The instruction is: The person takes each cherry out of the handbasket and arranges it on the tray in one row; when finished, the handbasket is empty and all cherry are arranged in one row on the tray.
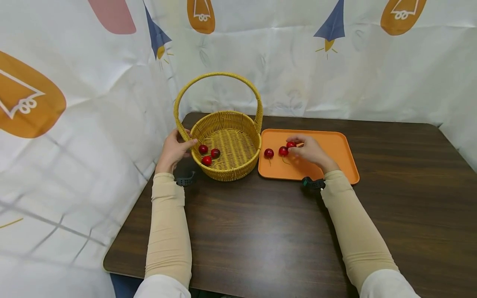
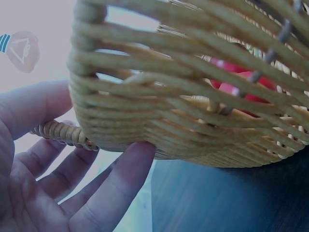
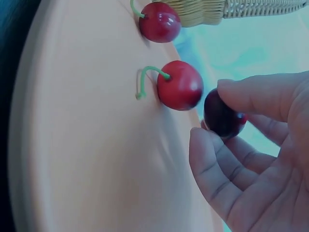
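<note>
A yellow woven basket [image 1: 238, 171] with a tall arched handle has three red cherries [image 1: 215, 153] lying in its left part. At its left side my left hand [image 1: 175, 150] grips the rim by the handle's base, the thumb lying over the edge. Through the weave in the left wrist view, red cherries [image 2: 246, 87] show inside. My right hand [image 1: 311, 152] pinches a dark red cherry [image 3: 223, 115] between thumb and fingers, over the orange tray [image 1: 320, 174]. Two more cherries rest on that tray, a near one [image 3: 180, 86] and a farther one [image 3: 160, 22], both with green stems.
The tray stands against the basket's right side on a dark brown wooden table [image 1: 253, 231]. Behind and to the left hangs a white printed cloth [image 1: 261, 54]. Both wrists wear black straps.
</note>
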Available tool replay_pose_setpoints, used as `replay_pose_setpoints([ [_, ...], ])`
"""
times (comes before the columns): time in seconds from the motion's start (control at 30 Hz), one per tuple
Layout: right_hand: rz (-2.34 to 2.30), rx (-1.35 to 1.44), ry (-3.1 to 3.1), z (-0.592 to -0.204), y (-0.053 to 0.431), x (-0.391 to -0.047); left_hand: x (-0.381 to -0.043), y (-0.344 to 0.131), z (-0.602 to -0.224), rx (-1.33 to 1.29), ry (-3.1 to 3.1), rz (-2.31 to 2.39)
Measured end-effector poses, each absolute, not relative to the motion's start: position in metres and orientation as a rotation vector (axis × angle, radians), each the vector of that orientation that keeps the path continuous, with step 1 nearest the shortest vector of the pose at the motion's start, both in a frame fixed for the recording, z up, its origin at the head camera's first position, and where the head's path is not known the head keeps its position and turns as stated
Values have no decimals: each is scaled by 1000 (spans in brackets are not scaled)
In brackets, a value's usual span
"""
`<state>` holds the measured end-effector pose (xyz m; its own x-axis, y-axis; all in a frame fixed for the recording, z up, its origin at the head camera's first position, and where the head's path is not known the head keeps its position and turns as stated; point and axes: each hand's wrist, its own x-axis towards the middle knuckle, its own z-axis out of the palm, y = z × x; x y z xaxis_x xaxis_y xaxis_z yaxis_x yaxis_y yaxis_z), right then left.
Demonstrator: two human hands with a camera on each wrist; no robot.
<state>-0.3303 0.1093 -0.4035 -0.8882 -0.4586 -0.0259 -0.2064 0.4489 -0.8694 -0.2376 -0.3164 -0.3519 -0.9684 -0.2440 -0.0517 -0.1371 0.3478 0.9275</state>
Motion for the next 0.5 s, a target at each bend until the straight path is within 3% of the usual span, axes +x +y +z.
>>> replay_pose_setpoints([
  [0.5,-1364,-438,2412,-405,129,-334,-236,-314,-352,341,-2477,-1718],
])
